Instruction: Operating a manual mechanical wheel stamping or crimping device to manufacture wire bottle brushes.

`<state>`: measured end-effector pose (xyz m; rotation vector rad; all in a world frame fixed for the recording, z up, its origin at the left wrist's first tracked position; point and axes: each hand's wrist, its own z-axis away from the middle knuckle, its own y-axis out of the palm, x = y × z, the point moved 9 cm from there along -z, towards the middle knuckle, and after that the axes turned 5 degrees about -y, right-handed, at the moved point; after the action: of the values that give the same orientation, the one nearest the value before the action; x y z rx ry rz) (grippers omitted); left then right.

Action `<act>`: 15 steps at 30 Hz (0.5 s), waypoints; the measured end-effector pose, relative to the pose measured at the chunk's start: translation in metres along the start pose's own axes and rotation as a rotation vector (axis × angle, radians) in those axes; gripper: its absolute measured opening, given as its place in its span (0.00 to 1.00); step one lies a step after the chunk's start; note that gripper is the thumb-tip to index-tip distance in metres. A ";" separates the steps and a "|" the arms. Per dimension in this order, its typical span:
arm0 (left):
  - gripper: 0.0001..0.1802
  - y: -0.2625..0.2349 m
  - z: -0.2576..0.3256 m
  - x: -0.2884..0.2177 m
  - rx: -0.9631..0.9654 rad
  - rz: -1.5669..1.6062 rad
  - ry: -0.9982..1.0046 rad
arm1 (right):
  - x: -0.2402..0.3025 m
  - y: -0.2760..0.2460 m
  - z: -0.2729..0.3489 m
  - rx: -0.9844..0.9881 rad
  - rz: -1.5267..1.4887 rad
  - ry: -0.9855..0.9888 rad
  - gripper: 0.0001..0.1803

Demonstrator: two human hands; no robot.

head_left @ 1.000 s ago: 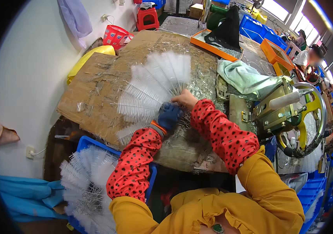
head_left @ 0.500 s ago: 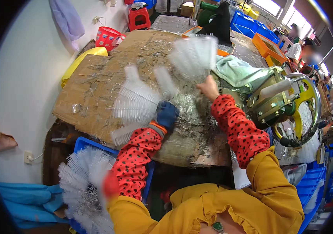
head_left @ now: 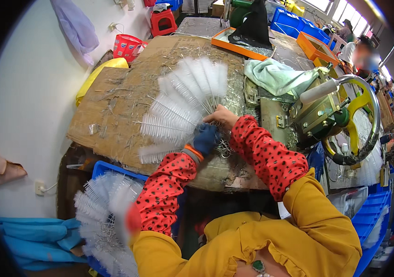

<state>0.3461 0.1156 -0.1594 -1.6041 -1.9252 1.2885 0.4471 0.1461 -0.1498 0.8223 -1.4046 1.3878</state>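
Observation:
White-bristled bottle brushes (head_left: 178, 99) spread in a fan over the cardboard-topped table, their wire stems gathered at my hands. In a dark blue glove, my left hand (head_left: 206, 138) is closed round the stems on the near side. Right beside it, bare and closed, my right hand (head_left: 223, 117) grips stems of the upper brushes. Looped wire ends (head_left: 225, 148) stick out below the two hands. The fingertips of both hands are partly hidden by the stems and by each other.
Right of my hands stands a green machine (head_left: 319, 117) with a large handwheel (head_left: 358, 159) and a pale green cloth (head_left: 280, 78) over it. An orange tray (head_left: 238, 50) lies at the back. Below left, a blue crate (head_left: 99, 169) holds many more brushes. Co-workers sit far right.
My right hand has come left and nearer with its brushes, from beside the machine to my left hand. The separate bunches now form one fan.

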 end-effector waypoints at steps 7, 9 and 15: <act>0.05 -0.016 -0.005 -0.013 -0.028 -0.171 0.134 | -0.019 -0.041 -0.002 -0.428 -0.426 0.079 0.12; 0.04 -0.027 -0.016 -0.013 0.025 -0.310 0.145 | -0.019 -0.069 -0.007 -0.570 -0.476 0.010 0.10; 0.05 -0.132 -0.049 -0.021 -0.077 -0.350 0.150 | -0.007 -0.127 -0.026 -0.532 -1.091 0.055 0.06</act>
<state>0.3075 0.1231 -0.0221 -1.2796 -2.0659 0.9376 0.5729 0.1546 -0.1172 0.9432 -0.9267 0.1848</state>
